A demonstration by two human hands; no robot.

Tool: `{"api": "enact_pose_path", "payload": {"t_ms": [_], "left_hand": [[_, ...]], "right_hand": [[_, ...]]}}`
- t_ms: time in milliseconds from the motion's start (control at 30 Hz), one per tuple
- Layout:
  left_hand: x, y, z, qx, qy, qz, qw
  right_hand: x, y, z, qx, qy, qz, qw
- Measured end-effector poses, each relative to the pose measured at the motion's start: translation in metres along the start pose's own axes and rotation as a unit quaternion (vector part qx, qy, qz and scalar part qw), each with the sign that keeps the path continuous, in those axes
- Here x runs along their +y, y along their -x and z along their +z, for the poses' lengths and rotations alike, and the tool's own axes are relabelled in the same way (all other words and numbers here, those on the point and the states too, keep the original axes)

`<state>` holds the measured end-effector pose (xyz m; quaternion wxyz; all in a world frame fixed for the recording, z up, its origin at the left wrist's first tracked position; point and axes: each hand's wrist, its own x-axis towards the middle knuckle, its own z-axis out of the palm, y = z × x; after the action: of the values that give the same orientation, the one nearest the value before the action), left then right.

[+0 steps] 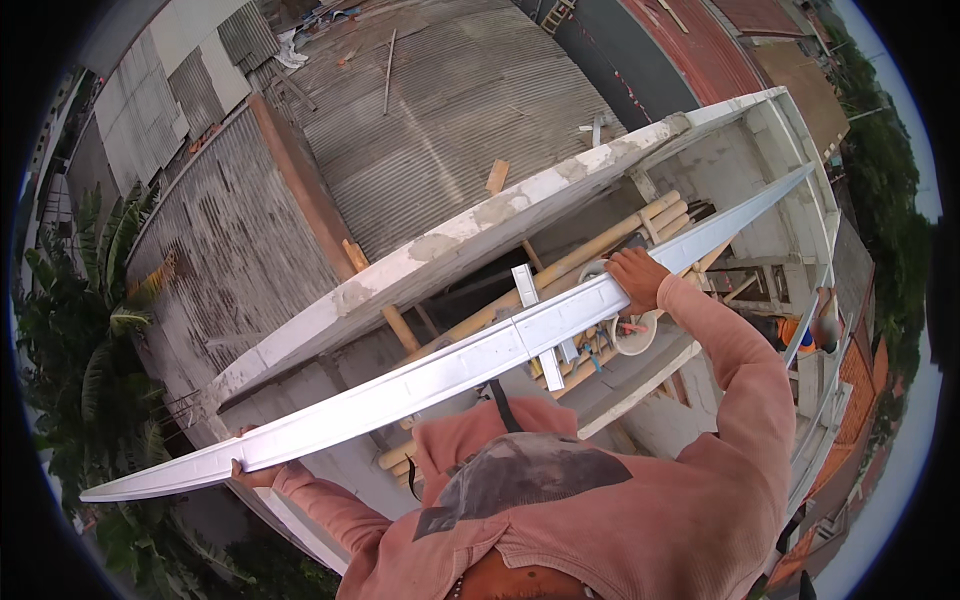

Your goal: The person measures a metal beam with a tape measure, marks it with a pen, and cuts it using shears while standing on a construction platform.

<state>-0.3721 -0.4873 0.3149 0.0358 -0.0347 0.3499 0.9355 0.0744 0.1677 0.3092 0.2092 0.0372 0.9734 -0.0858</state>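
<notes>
Head view: left grip (257, 474) and right grip (638, 280) both grasp one long silvery beam (420, 380)

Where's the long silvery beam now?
In the head view, the beam slants from lower left to upper right, held by the left hand and right hand.

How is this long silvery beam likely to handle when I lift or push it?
The long silvery beam is probably fairly stiff lengthwise, given the ridges running along it. It may swing or tip easily, since long ends reach past the left hand and right hand. Its smooth, shiny face could be slippery.
</notes>
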Motion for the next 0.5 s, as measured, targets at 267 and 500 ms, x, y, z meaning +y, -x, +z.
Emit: {"api": "enact_pose_path", "payload": {"t_ms": [267,500], "left_hand": [[0.015,0.029,0.045,0.002,-0.021,-0.009,1.0],[0.032,0.034,0.145,-0.074,-0.074,-0.002,0.995]], "right_hand": [[-0.007,-0.003,0.046,-0.086,-0.013,-0.009,0.996],[-0.026,-0.036,0.112,-0.039,-0.024,-0.003,0.999]]}}
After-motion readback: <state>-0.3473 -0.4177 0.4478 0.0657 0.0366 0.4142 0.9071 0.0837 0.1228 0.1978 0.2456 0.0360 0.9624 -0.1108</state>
